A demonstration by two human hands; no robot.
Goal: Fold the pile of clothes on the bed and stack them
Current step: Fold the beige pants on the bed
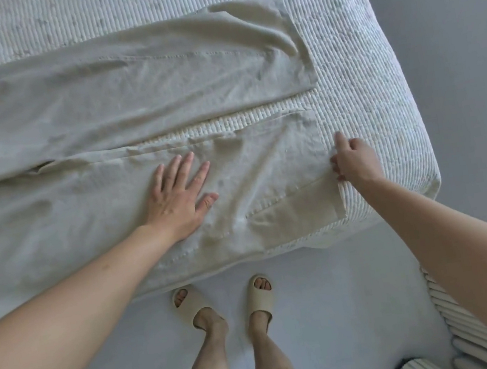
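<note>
A pair of pale beige linen trousers (pixel 98 98) lies spread across the bed (pixel 363 89), legs pointing right. The far leg ends near the bed's right side; the near leg (pixel 264 162) runs along the front edge, its hem partly hanging over. My left hand (pixel 179 196) lies flat with spread fingers on the near leg. My right hand (pixel 353 159) is at that leg's hem, fingers curled and pinching the cloth edge, index finger pointing up.
The bed has a ribbed whitish cover and its corner is at the right. My feet in beige slippers (pixel 190 307) stand on the pale floor by the front edge. A striped ribbed fabric item (pixel 462 325) lies on the floor at lower right.
</note>
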